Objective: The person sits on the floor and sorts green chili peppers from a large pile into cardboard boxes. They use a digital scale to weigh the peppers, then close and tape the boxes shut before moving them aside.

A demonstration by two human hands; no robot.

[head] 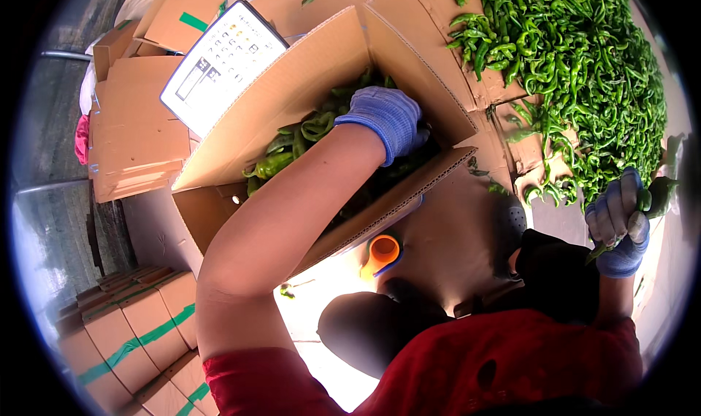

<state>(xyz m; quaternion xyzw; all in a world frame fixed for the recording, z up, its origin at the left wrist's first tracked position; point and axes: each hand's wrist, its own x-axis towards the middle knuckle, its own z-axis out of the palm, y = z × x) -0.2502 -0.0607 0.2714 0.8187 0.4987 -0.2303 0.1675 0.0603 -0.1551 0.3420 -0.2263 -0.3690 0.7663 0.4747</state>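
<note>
My left hand, in a blue knit glove, reaches down into an open cardboard box. Green peppers lie inside around it. Its fingertips are hidden by the glove's back and shadow, so whether it grips anything cannot be told. Off to the far right, my right hand wears a blue glove with greyish fingers and is closed around green peppers. A large heap of long green peppers spreads just beyond that hand.
A scale's white keypad panel stands against the box's far left side. Cardboard pieces are piled at left, above stacked cartons with green tape. An orange tube-like object is near my knees. Cardboard sheets cover the ground beside the heap.
</note>
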